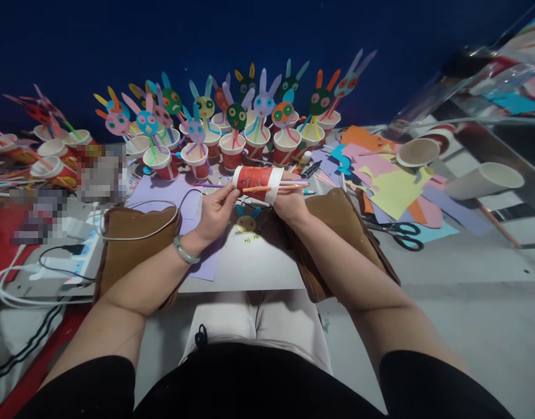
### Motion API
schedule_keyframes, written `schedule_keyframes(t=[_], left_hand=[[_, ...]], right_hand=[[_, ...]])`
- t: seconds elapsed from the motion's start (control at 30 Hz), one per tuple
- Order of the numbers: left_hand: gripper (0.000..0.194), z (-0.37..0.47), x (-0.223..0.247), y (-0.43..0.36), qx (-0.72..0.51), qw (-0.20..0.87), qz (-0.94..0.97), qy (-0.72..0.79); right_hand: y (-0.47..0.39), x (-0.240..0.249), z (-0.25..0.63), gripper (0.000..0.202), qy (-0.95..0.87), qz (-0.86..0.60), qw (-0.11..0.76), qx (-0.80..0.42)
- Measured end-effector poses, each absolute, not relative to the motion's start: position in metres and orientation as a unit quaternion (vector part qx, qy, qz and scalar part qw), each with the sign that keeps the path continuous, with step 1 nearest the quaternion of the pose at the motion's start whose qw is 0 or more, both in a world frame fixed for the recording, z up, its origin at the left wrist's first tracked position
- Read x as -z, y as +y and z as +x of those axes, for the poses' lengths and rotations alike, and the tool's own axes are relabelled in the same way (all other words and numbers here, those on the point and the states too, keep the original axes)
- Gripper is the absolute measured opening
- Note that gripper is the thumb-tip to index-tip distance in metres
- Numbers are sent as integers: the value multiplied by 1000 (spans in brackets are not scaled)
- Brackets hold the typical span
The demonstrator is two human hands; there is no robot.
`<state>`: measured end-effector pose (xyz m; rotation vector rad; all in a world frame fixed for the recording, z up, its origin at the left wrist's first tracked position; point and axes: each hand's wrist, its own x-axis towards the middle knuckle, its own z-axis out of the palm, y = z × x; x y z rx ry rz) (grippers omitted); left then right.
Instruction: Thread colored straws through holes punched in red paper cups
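A red and white paper cup (252, 177) lies on its side in the air above the table, its white rim towards the right. My left hand (217, 210) is closed on the base end, thumb and fingers pinching it. At the rim end my right hand (291, 202) grips the cup, most of its fingers hidden behind or within the mouth. An orange straw (259, 189) runs along the cup's near side, and a purple straw (295, 183) sticks out by the right hand. Below the cup, a yellow rabbit-face cutout (246, 222) with blue ears lies above a small "Hi" label (251, 238).
Behind my hands stand several red paper cups (232, 152) with paper rabbit heads on straws. Brown cushions (134, 247) lie under both forearms. To the right are black scissors (400, 231), coloured paper sheets (396, 189) and white cups (488, 179). A power strip (82, 256) with cables sits left.
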<state>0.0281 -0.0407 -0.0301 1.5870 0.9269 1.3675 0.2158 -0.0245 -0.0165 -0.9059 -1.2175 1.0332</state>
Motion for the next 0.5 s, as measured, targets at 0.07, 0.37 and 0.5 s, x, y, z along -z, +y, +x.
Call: schedule_keyframes(t=[0.07, 0.37, 0.5], left_hand=[[40, 28, 31, -40, -542, 425, 628, 362], [41, 27, 34, -35, -533, 460, 618, 351], [46, 30, 41, -31, -527, 522, 603, 294]], right_hand=[[-24, 17, 218, 32, -570, -397, 597, -402], [-24, 21, 213, 29, -628, -376, 586, -347], [-21, 21, 214, 25, -548, -359, 631, -416]])
